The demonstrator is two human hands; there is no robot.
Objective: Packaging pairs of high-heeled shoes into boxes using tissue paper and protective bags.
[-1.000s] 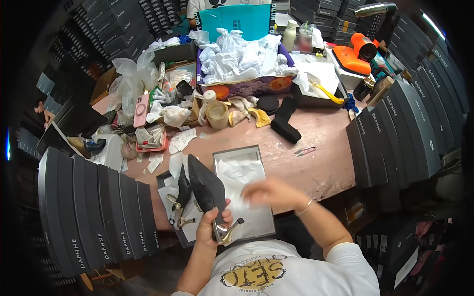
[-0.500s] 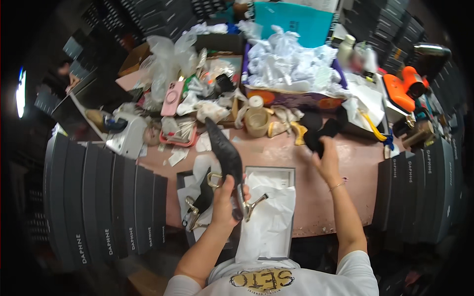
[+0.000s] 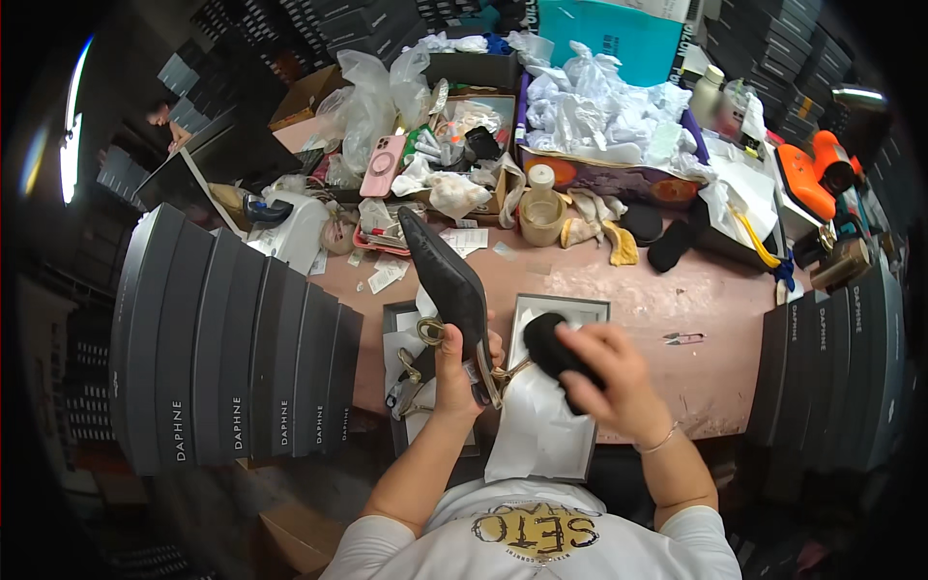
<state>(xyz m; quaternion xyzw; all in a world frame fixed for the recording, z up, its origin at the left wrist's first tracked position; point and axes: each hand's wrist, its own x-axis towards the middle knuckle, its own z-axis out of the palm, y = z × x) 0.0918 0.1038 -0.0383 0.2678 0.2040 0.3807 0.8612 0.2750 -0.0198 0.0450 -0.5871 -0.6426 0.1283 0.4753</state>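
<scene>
A black pointed-toe shoe (image 3: 447,275) with a thin gold heel stands tilted, toe up, in my left hand (image 3: 462,372), whose fingers wrap around its rear part. Close to its heel, my right hand (image 3: 619,382) grips a dark oval sponge pad (image 3: 561,360); the hand is slightly blurred. The pad and the shoe's upper look apart. Below both hands lies an open grey shoebox (image 3: 592,314) with white tissue paper (image 3: 527,425). Beside it, partly behind my left arm, the other shoe (image 3: 411,372) rests in the box's left half.
Stacks of dark shoeboxes flank me at left (image 3: 208,338) and right (image 3: 826,358). Along the back stand a purple box of crumpled paper (image 3: 609,174), a lidded jar (image 3: 541,215), a pink phone (image 3: 384,166) and dark pads (image 3: 667,246). Small thread snips (image 3: 684,338) lie on the pink table (image 3: 696,387).
My right hand has picked up a dark pad from the back of the table and brought it near the shoe. The left hand still holds the shoe; the whole view has shifted slightly.
</scene>
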